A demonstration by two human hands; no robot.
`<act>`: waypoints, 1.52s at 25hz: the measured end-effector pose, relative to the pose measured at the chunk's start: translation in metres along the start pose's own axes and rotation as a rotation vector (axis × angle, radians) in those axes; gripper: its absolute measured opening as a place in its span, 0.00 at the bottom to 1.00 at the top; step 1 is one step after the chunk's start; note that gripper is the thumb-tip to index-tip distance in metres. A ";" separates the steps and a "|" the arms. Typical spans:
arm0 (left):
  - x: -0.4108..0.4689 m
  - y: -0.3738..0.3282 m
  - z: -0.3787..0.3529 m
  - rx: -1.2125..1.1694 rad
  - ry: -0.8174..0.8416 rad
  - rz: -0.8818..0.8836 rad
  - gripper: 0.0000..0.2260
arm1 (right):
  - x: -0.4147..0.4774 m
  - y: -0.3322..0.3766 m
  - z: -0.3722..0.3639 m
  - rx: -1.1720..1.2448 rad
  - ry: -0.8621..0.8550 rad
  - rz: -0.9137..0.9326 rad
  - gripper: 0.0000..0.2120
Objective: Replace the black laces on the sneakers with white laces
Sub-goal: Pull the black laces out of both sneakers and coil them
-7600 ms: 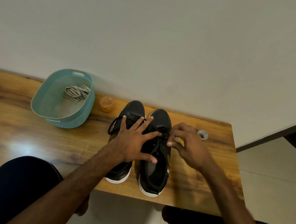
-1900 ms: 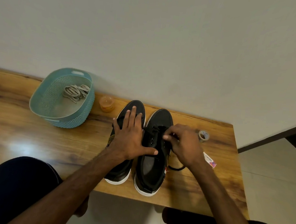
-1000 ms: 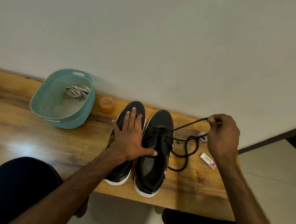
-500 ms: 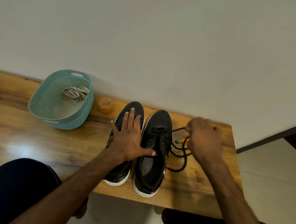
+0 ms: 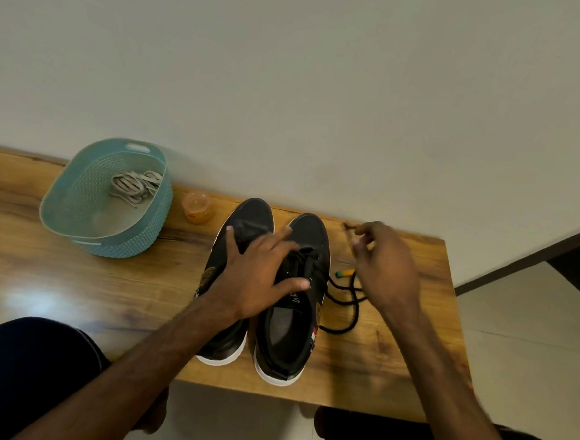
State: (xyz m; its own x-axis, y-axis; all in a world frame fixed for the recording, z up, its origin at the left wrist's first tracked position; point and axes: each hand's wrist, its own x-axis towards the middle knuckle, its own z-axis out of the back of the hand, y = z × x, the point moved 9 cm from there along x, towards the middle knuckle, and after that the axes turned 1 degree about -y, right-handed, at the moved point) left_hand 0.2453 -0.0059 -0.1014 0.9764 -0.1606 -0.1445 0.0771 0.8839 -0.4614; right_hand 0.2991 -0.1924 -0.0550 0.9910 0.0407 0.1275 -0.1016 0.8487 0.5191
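The black lace (image 5: 344, 302) trails in loose loops from the right-of-frame sneaker (image 5: 287, 340) onto the worktop (image 5: 71, 283), centre right. The left hand (image 5: 261, 272) presses flat across it and the other sneaker (image 5: 251, 213), grip released. The right hand (image 5: 386, 268) hovers over the loops, blurred; I cannot tell what its grip holds. The white laces (image 5: 135, 183) lie in a teal basket (image 5: 108, 241) at left.

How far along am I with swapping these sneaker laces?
Nothing finished. In hand: the black lace of the right sneaker hangs partly pulled out onto the table, left hand pressing on the pair. Left: finishing that, the other sneaker, then the white laces, untouched in the basket.
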 end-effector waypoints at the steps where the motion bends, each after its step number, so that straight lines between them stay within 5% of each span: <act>1: 0.000 -0.005 0.001 -0.019 -0.016 -0.030 0.25 | -0.003 0.005 -0.010 -0.015 0.052 0.018 0.08; 5: 0.001 -0.007 -0.007 0.079 -0.014 -0.038 0.19 | -0.016 0.007 -0.032 -0.036 0.296 0.014 0.06; 9: 0.002 -0.007 -0.009 0.155 -0.039 -0.052 0.20 | -0.044 0.018 -0.059 0.058 0.584 -0.036 0.17; 13: 0.004 -0.007 -0.009 0.166 -0.091 -0.035 0.13 | -0.055 0.034 -0.065 -0.181 0.604 0.075 0.17; 21: 0.014 -0.006 -0.007 0.136 -0.084 -0.055 0.08 | -0.055 0.028 -0.071 -0.076 0.702 0.096 0.10; 28: 0.015 0.016 0.012 -0.725 -0.125 0.207 0.19 | -0.053 0.021 -0.070 0.007 0.677 0.003 0.08; 33: 0.013 -0.001 0.015 -0.063 -0.056 0.012 0.09 | -0.054 0.020 -0.072 0.017 0.666 -0.008 0.07; 36: 0.017 0.011 0.029 -0.008 -0.136 0.053 0.11 | -0.054 0.020 -0.071 0.009 0.657 -0.019 0.08; 38: 0.020 0.036 0.048 -0.197 -0.222 0.184 0.13 | -0.052 0.018 -0.069 -0.008 0.643 -0.021 0.09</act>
State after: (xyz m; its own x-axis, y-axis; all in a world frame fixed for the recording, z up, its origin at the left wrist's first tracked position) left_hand 0.2770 0.0439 -0.0787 0.9920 0.1123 -0.0572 -0.1238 0.7840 -0.6083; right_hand 0.2519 -0.1429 -0.1102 0.8474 0.3295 -0.4163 -0.0831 0.8568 0.5090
